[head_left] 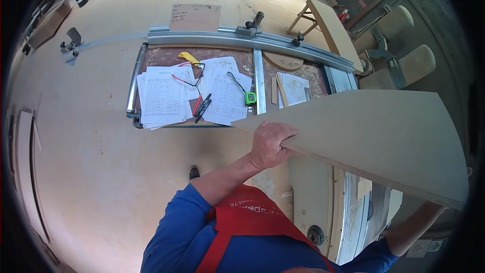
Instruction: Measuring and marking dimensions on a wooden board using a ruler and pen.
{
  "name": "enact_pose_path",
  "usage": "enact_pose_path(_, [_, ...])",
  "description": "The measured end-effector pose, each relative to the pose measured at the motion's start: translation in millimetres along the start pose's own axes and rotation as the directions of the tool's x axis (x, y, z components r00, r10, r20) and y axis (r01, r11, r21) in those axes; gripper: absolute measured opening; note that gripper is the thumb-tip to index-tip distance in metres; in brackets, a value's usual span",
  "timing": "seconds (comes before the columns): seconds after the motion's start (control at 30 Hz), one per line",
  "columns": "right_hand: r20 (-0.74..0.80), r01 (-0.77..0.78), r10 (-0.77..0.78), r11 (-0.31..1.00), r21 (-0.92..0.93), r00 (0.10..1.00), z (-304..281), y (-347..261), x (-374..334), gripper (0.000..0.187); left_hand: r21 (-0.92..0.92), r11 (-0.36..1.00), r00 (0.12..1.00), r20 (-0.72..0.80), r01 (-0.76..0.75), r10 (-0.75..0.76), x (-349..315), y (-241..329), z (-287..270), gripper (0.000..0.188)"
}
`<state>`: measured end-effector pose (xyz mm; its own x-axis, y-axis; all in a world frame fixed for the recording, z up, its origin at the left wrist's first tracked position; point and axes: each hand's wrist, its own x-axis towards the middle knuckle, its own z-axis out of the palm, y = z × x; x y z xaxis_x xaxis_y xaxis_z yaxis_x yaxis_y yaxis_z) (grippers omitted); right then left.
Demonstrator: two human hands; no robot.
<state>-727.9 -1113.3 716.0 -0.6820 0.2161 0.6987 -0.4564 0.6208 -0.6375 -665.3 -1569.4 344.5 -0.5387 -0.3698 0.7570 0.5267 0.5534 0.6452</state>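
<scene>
My right hand is out of sight under the board [384, 136]; only the forearm shows at four o'clock. My left hand [270, 144] has its fingertips tucked beneath the board's edge. The papers [164, 96] at eleven o'clock carry print too small to tell.

- a spread of white printed sheets [164, 96] lies overlapping on the brown bench top, left of the metal rail.
- one more white sheet [294, 88] sits right of that rail.
- a brown cardboard piece with handwriting [195, 17] leans behind the long metal fence.
- two small warning stickers [424, 247], one white, one yellowish, low on the right.
</scene>
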Motion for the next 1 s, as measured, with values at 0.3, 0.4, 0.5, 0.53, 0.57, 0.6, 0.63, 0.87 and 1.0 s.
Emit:
enact_pose_path(0.3, [0.513,0.143,-0.585,0.734,0.664,0.628,212,-87,39,0.043,-0.016,0.965,0.957,-0.129,0.260,-0.260,31,-6,12,0.041])
enact_pose_path(0.4, [0.482,0.085,-0.519,0.738,0.670,0.706,252,-86,29,0.046,-0.053,0.930,0.914,-0.169,0.364,-0.368,44,-11,16,0.045])
enact_pose_path(0.5, [0.477,-0.058,-0.298,0.798,0.600,0.827,310,-66,-5,0.050,-0.101,0.889,0.858,-0.230,0.447,-0.458,42,-18,7,0.044])
enact_pose_path(0.53, [0.557,-0.178,-0.225,0.797,0.577,0.800,316,-39,-3,0.049,-0.127,0.884,0.853,-0.232,0.451,-0.468,42,-17,6,0.045])
enact_pose_path(0.57, [0.630,-0.294,-0.150,0.787,0.543,0.762,324,-10,-4,0.049,-0.129,0.884,0.854,-0.228,0.449,-0.467,44,-19,7,0.045])
enact_pose_path(0.6, [0.653,-0.436,-0.004,0.742,0.510,0.757,336,20,-12,0.049,-0.135,0.887,0.857,-0.227,0.442,-0.462,45,-22,7,0.045])
enact_pose_path(0.63, [0.675,-0.569,0.138,0.672,0.474,0.725,350,54,-22,0.048,-0.139,0.889,0.859,-0.229,0.436,-0.458,47,-25,5,0.046])
enact_pose_path(0.87, [0.657,-0.971,0.716,0.189,0.144,0.236,409,330,-128,0.067,-0.150,0.889,0.852,-0.253,0.433,-0.458,71,-36,19,0.042])
enact_pose_path(1.0, [0.596,-0.991,0.798,0.014,0.131,0.090,412,427,-165,0.088,-0.191,0.860,0.820,-0.261,0.473,-0.509,90,-13,44,0.035])
